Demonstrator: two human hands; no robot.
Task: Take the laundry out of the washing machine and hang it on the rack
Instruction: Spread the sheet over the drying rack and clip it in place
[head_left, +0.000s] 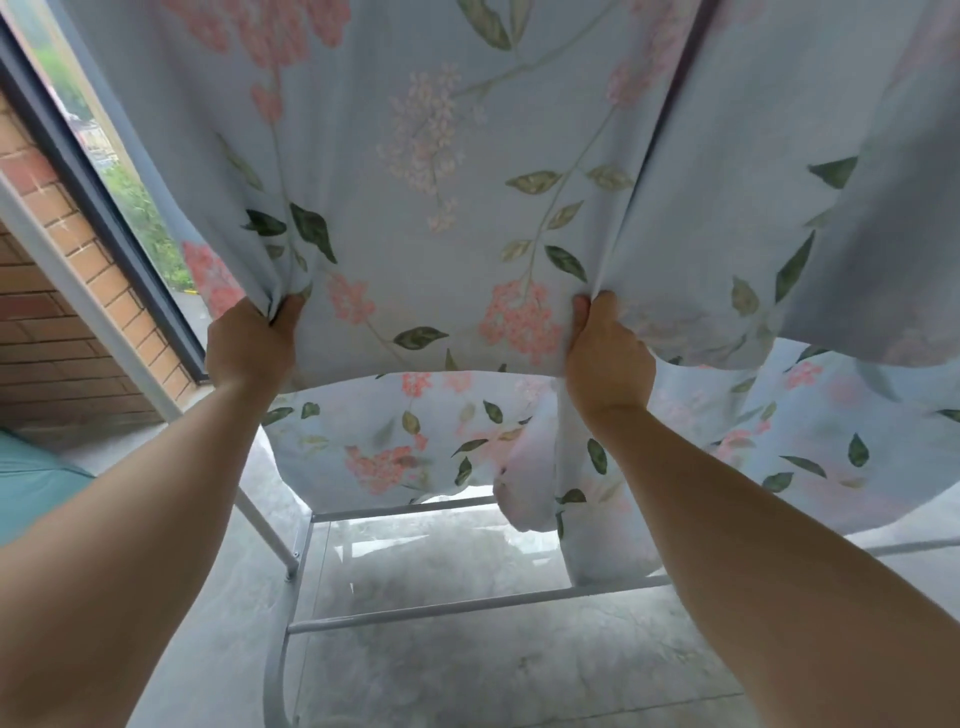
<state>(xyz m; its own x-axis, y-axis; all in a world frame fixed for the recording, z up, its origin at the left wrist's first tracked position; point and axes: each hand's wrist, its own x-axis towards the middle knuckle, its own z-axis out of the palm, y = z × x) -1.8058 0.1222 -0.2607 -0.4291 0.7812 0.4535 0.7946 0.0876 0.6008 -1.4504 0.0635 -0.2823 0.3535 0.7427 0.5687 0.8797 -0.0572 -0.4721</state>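
At the far left, a brick wall (47, 322) and a dark-framed window (104, 171) border the scene. Low down there is something teal (31, 483) that I cannot identify. The left hand (249, 343) is clenched on a bunched fold of the floral bed sheet (431, 182), with the thumb on the near side and the fingers hidden behind the cloth.

The sheet is pale blue with pink blossoms and green leaves, and it fills the upper view. It comes down from above, where whatever carries it is out of sight. Its near edge sags between the two hands, and a further layer hangs behind it, over the white drying rack (467, 605) and above the grey floor (519, 670). The right hand (608, 358) grasps the same edge in the same way, with cloth gathered in its fist.

The step in hand looks like spreading the sheet flat on the rack. To do it well, the hands should draw apart evenly and stay level, so the pleats running up from each fist smooth out rather than set into creases. A gentle downward tug would balance the two falls, so the damp weight does not drag the sheet off one side. The pale bundle hanging right of centre near the lower rails looks bunched and should be shaken loose. The bottom hem should stay off the floor.
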